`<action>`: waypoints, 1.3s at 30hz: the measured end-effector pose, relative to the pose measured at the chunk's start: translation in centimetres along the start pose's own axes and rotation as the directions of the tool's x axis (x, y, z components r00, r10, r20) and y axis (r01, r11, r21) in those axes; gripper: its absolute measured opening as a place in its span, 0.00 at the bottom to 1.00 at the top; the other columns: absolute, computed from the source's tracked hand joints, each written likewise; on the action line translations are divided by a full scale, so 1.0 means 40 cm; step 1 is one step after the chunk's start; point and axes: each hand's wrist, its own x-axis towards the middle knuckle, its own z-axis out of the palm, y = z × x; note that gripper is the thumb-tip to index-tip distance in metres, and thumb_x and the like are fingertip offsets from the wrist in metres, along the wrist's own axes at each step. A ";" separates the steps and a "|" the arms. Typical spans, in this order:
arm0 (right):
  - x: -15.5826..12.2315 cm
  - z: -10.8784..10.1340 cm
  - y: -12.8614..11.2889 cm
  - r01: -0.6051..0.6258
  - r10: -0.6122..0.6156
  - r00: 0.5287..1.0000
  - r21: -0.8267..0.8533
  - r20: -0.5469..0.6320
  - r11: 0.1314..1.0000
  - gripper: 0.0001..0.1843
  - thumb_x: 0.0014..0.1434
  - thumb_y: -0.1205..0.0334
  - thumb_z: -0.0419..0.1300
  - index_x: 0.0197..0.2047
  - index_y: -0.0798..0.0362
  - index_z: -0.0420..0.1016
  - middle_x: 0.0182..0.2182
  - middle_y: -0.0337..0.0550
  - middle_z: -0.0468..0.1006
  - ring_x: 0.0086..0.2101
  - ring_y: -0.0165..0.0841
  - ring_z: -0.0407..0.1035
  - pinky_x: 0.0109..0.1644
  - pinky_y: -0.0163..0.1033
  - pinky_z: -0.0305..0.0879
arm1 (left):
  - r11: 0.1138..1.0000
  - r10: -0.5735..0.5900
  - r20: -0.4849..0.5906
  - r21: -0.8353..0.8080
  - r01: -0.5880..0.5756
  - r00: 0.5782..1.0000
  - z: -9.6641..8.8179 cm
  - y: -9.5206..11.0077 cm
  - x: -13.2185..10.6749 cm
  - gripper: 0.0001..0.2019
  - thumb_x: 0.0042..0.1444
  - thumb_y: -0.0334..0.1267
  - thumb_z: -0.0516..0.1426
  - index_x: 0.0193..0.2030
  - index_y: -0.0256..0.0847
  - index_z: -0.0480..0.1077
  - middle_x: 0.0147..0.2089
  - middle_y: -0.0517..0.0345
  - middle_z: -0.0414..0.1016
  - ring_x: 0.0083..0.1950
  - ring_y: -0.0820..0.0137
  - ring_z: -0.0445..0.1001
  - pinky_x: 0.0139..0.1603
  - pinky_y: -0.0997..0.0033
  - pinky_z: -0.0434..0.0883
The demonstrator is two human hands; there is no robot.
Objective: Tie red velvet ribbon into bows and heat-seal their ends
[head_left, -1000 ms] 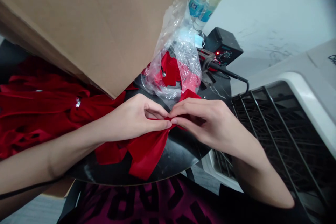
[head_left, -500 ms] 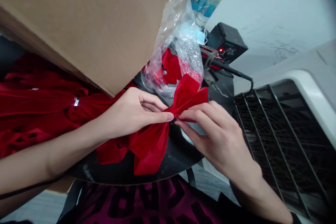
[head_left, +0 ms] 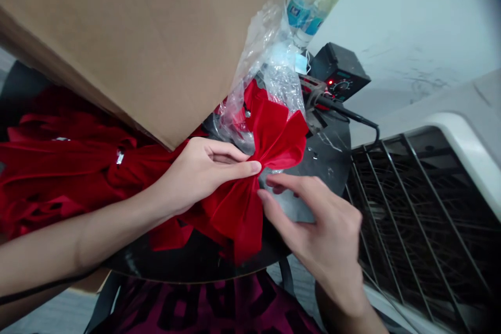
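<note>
Red velvet bow [head_left: 274, 138]: above black desk [head_left: 172, 263] edge, against plastic bag [head_left: 270, 57]. Left hand [head_left: 199, 172]: closed, pinching bow's centre. Right hand [head_left: 321, 229]: open, fingers loosely spread, empty, just beside bow.

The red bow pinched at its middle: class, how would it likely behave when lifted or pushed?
Probably floppy: the red bow hangs in soft folds below the left hand pinching it. Likely light, since fingers alone hold it. Its velvety nap should grip rather than slide.
</note>
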 end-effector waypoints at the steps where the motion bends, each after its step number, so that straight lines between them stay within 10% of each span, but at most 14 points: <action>1: -0.003 0.013 -0.011 -0.025 0.025 1.000 0.014 0.006 1.000 0.08 0.66 0.64 0.67 0.48 0.49 0.79 0.37 0.40 0.86 0.34 0.33 0.79 0.41 0.42 0.73 | 1.000 0.008 0.005 -0.002 -0.008 1.000 0.001 -0.001 0.000 0.09 0.46 0.38 0.76 0.34 0.42 0.86 0.36 0.57 0.88 0.41 0.64 0.86 0.47 0.70 0.82; 9: -0.001 0.051 -0.023 -0.167 0.170 0.985 0.081 -0.032 0.983 0.08 0.67 0.65 0.62 0.35 0.50 0.81 0.23 0.33 0.79 0.20 0.26 0.69 0.29 0.36 0.67 | 0.999 0.011 0.006 -0.040 -0.011 1.000 0.003 0.000 -0.007 0.11 0.49 0.36 0.75 0.40 0.42 0.86 0.40 0.59 0.89 0.45 0.66 0.86 0.52 0.72 0.80; 15: -0.027 0.066 -0.012 -0.460 0.462 0.881 0.427 0.106 0.779 0.13 0.67 0.56 0.64 0.31 0.52 0.82 0.22 0.38 0.79 0.21 0.29 0.71 0.23 0.33 0.67 | 0.996 0.022 0.019 -0.089 -0.020 1.000 0.003 -0.003 -0.003 0.18 0.48 0.34 0.75 0.46 0.44 0.79 0.33 0.65 0.84 0.35 0.73 0.82 0.42 0.78 0.77; 24: 0.112 0.008 0.359 -0.536 0.747 0.652 0.776 0.131 0.332 0.13 0.57 0.54 0.73 0.39 0.54 0.82 0.23 0.37 0.78 0.19 0.24 0.70 0.22 0.27 0.70 | 0.958 0.254 0.089 0.117 -0.263 0.963 -0.014 0.023 0.002 0.07 0.55 0.33 0.71 0.36 0.43 0.78 0.36 0.63 0.78 0.39 0.74 0.75 0.47 0.79 0.73; 29: 0.211 0.043 0.497 -0.407 0.762 0.648 0.851 0.012 0.333 0.15 0.54 0.61 0.75 0.44 0.47 0.77 0.32 0.33 0.82 0.33 0.25 0.78 0.37 0.28 0.77 | 0.952 0.268 0.121 0.122 -0.282 0.956 -0.015 0.019 -0.001 0.06 0.56 0.33 0.70 0.37 0.43 0.78 0.37 0.62 0.79 0.40 0.73 0.76 0.46 0.78 0.74; 39: 0.235 0.091 0.543 -0.248 0.689 0.694 0.829 -0.209 0.502 0.19 0.47 0.62 0.76 0.42 0.51 0.79 0.27 0.34 0.80 0.26 0.26 0.72 0.28 0.29 0.70 | 0.942 0.286 0.164 0.131 -0.308 0.944 -0.008 0.019 -0.001 0.03 0.58 0.33 0.70 0.39 0.42 0.82 0.36 0.62 0.82 0.37 0.75 0.80 0.42 0.82 0.77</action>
